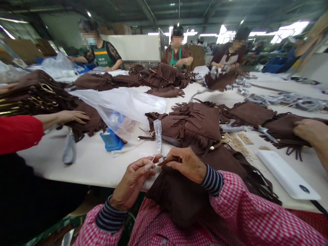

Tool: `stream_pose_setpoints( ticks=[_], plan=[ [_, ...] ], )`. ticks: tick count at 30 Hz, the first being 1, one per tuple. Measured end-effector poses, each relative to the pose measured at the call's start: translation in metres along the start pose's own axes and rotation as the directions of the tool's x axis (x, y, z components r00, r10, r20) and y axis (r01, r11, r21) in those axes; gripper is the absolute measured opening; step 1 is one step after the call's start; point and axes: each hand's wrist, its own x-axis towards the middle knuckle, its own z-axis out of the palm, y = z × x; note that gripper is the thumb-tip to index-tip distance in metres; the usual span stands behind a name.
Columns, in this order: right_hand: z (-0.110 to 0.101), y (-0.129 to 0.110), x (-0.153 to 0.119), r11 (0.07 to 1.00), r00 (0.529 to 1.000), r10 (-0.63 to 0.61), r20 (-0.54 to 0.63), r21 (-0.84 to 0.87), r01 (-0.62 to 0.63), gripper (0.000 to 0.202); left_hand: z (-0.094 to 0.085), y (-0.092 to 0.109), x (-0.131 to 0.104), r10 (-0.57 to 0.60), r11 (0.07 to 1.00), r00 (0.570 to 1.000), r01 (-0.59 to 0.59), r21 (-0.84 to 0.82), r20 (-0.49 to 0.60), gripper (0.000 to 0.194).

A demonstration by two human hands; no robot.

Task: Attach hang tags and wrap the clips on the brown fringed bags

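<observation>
My left hand [137, 177] pinches a thin white string [154, 158] between thumb and forefinger, close to the tips of the other hand. Closed on a small brown piece [165, 163] is my right hand [189, 164]; the piece looks like a tab or strap end of the bag, and its far part is hidden by my fingers. Below both hands a dark brown bag [179, 194] hangs over the table edge onto my lap. Just beyond my fingertips lies a plastic-wrapped strap [158, 135] beside a brown fringed bag [202, 119].
Brown bags [38, 90] are stacked at left, where a red-sleeved person's hand [73, 117] rests on one. A blue box [112, 139], clear plastic [138, 102], tan strings [237, 143] and a white device [287, 174] lie around. Another hand [311, 133] touches a bag at right. Several people work opposite.
</observation>
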Motion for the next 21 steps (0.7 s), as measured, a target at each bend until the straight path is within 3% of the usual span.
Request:
stream_pose_setpoints(
  ticks=[4,7,9,12,14,16,19,21],
  plan=[
    [0.011,-0.006,0.015,0.985,1.000,0.007,0.026,0.174,-0.011,0.011,-0.002,0.000,0.001,0.135,0.979,0.989,-0.141,0.145,0.053,0.012],
    [0.019,-0.005,0.023,0.985,1.000,0.015,0.024,0.169,-0.019,0.007,-0.002,0.001,0.004,0.256,0.905,0.962,-0.273,0.325,0.094,0.019],
    [0.025,-0.003,0.026,0.981,0.999,0.035,0.010,0.189,-0.036,0.008,0.000,0.000,0.006,0.344,0.806,0.933,-0.351,0.477,0.106,0.020],
    [0.030,0.001,0.026,0.933,0.992,0.126,0.008,0.340,-0.121,0.012,0.002,-0.003,0.011,0.493,0.570,0.857,-0.449,0.688,0.151,0.025],
    [0.032,0.002,0.024,0.871,0.984,0.169,0.055,0.458,-0.175,0.012,0.002,-0.006,0.013,0.555,0.428,0.802,-0.504,0.751,0.221,0.032],
    [0.033,0.002,0.022,0.787,0.976,0.190,0.107,0.577,-0.217,0.012,0.001,-0.008,0.014,0.569,0.358,0.774,-0.538,0.763,0.279,0.041],
    [0.035,0.001,0.018,0.594,0.950,0.279,0.141,0.752,-0.286,0.018,0.002,-0.008,0.014,0.548,0.324,0.769,-0.558,0.764,0.329,0.049],
    [0.037,0.002,0.017,0.492,0.921,0.363,0.143,0.810,-0.319,0.022,0.003,-0.006,0.011,0.542,0.347,0.783,-0.541,0.766,0.307,0.046]
  ],
)
